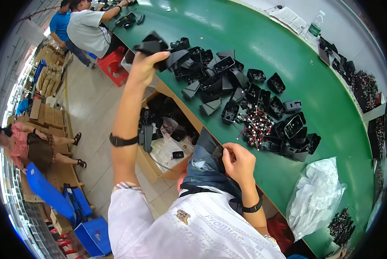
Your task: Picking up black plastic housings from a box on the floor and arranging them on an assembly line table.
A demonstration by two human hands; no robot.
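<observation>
Raised over the table's left edge, my left hand [146, 67] is closed round a black plastic housing [152, 43], slightly blurred. My right hand [240, 163] rests at the near table edge with its fingers curled and pressed together. Whatever it may hold is hidden. Beyond both hands lies a loose heap of black plastic housings [223, 64], some lying hollow side up. Next to the heap, a tangle of small connectors with red and black wires [258, 127] sits among more housings.
Below the table edge, an open cardboard box [165, 170] holds dark parts and plastic bags. A clear plastic bag [316, 190] lies on the green table [331, 125] at right. A water bottle [315, 26] stands far right. A red stool [112, 64] and other people are at left.
</observation>
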